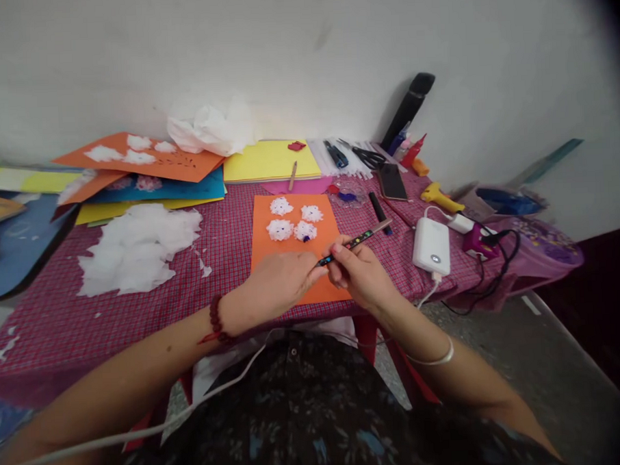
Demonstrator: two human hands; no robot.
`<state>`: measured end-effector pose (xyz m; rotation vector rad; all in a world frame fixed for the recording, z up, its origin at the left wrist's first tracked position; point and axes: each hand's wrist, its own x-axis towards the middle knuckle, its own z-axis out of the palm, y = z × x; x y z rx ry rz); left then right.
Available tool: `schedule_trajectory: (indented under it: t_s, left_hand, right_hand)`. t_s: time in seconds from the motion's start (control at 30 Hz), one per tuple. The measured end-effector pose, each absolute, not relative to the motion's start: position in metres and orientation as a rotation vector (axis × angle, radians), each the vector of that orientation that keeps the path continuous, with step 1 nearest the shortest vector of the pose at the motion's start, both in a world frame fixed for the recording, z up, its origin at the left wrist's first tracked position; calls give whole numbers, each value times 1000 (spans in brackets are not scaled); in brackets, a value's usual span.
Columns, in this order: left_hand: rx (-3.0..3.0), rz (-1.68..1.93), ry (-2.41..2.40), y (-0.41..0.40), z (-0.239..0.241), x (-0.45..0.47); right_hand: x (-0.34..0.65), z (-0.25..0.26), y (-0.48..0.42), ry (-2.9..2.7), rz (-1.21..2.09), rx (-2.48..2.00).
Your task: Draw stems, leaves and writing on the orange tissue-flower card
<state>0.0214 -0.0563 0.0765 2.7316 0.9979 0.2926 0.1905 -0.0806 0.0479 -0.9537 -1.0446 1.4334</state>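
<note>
In the head view my right hand (360, 271) pinches a slim dark pen (360, 238) with coloured spots and a pale brownish far end. The pen slants up to the right. My left hand (284, 281) is closed at its lower end, where the fingers hide the tip. Both hands are just above the near part of an orange sheet (262, 252). On that sheet are several white fluffy tufts (280, 229) with small dark marks. One tuft, nearest my hands, carries a dark blue blob (306, 238).
Torn white tissue (136, 247) lies on the left of the checked tablecloth (207, 227). Coloured sheets (270, 159) are stacked along the wall. To the right are a black marker (380, 212), a phone (393, 181), a yellow glue gun (443, 198) and a cabled white power bank (431, 246).
</note>
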Motion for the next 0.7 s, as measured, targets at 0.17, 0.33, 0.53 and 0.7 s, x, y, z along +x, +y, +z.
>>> schedule_trajectory:
  t_s: [0.17, 0.33, 0.53, 0.7]
  left_hand:
    - [2777, 302, 1104, -71, 77, 21]
    - [2609, 245, 1268, -76, 57, -26]
    - [2410, 221, 1237, -58, 42, -41]
    - [2489, 220, 1207, -16, 43, -36]
  right_hand:
    - [208, 65, -88, -980, 1333, -960]
    - [284, 78, -64, -757, 867, -830]
    - [272, 40, -28, -994, 1193, -1141]
    - [251, 13, 10, -1035, 1147, -1222]
